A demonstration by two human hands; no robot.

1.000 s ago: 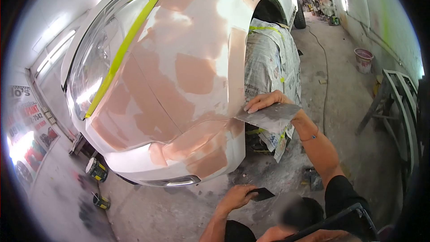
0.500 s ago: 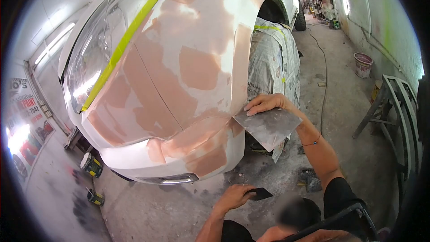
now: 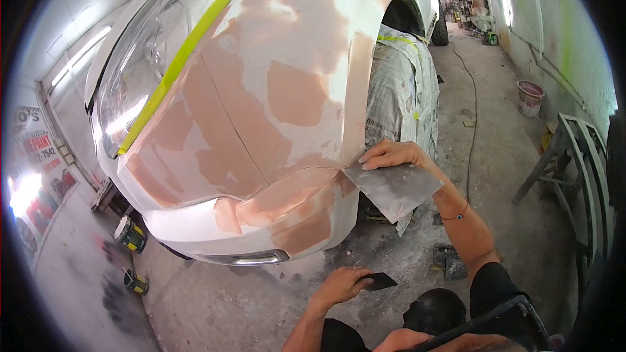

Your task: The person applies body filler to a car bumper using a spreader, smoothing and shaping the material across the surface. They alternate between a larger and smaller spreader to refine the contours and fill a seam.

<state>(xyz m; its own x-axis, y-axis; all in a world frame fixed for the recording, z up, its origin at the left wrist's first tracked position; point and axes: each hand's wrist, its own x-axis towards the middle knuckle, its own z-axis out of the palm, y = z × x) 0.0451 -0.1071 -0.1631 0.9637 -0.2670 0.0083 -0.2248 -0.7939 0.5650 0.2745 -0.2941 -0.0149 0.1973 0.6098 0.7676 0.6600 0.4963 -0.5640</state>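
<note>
In my right hand is a thin, flat grey plate with a smeared surface. The fingers curl over its upper edge, and its left corner is right at the edge of the car's bumper by the wheel arch. Lower down, my left hand pinches a small black spreader, which points to the right above the floor. In front of both hands is the white car body, marked with pinkish-brown filler patches across fender and bumper.
Yellow-green tape runs along the headlight. Masking paper covers the wheel. To the right are a pink bucket, a metal stand and a cable on the floor. Paint cans stand on the left.
The view has shifted slightly, so the car sits a little further right in it. Both hands keep nearly the same pose and hold the same things.
</note>
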